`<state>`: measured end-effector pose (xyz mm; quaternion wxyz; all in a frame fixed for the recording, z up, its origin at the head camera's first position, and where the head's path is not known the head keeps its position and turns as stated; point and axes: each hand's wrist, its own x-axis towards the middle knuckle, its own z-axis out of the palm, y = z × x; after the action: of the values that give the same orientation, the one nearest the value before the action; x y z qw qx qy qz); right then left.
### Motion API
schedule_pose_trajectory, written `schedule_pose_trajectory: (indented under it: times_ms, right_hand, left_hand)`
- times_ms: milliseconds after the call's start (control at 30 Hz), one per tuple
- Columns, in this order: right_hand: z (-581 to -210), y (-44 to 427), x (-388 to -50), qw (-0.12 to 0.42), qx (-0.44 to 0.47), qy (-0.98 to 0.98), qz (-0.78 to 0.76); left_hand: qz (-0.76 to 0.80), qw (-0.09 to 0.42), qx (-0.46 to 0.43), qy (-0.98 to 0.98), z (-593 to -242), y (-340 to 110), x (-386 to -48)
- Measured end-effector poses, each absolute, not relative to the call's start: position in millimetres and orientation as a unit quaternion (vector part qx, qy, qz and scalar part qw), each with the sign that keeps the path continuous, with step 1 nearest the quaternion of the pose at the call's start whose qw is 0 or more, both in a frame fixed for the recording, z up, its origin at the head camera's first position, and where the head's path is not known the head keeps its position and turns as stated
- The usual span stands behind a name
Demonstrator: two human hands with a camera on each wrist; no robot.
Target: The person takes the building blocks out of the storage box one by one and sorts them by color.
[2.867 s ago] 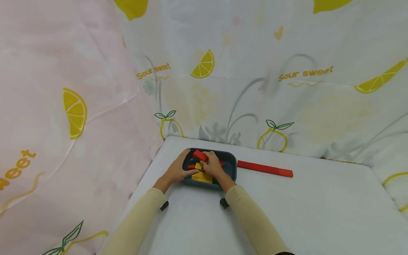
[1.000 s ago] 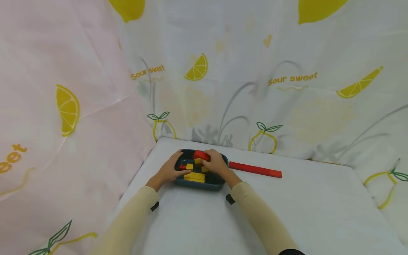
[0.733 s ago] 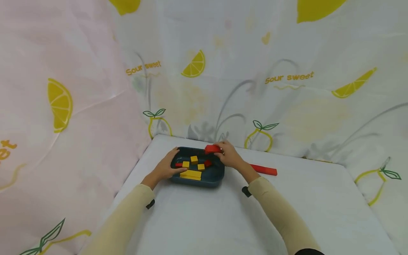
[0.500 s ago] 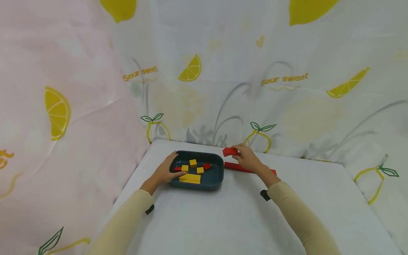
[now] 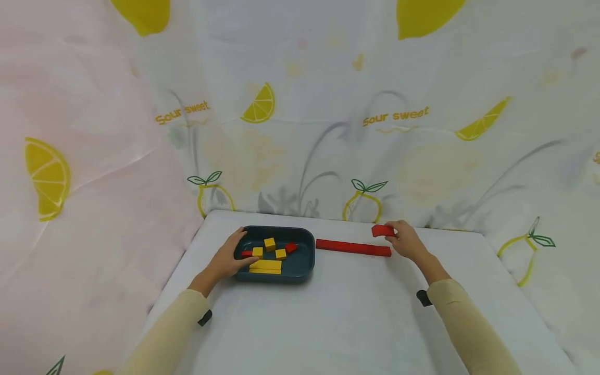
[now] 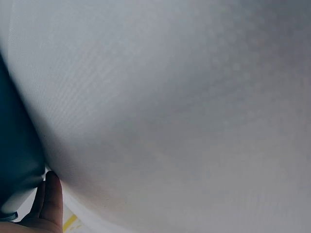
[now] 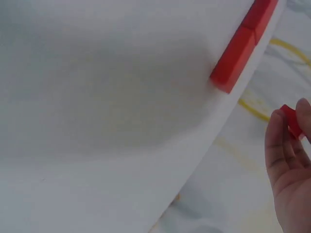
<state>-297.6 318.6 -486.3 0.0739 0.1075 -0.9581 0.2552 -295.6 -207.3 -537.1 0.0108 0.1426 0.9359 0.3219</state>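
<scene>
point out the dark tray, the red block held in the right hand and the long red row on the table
dark tray (image 5: 281, 279), head view, front outer wall
held red block (image 5: 380, 230), head view, exposed part
long red row (image 5: 353, 247), head view, middle of its length

Long cream sleeves (image 5: 473, 325) have small black pieces (image 5: 424, 298) near their cuffs (image 5: 197, 300).

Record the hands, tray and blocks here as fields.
Left hand: on the left end of the dark blue tray
Tray contents: three yellow cubes, longer yellow blocks, two small red pieces
Red row: blocks end to end, right of the tray
Right hand: pinching a red block, apart from the row
Surface: white table
Backdrop: lemon-print sheet
</scene>
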Motion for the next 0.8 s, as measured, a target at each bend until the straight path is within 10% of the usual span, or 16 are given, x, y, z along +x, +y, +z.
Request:
schedule_pose_trajectory:
  times_ms: [400,800]
  right_hand:
    - [-513,376,-276,0.068,0.068,-0.969,0.229]
    - [-530,387,-271,-0.056,-0.037,-0.955,0.288]
  left_hand:
    - [0.328,0.015,0.141,0.934,-533,-208,-294]
    - [0.328,0.020,0.142,0.934,-533,-203,-299]
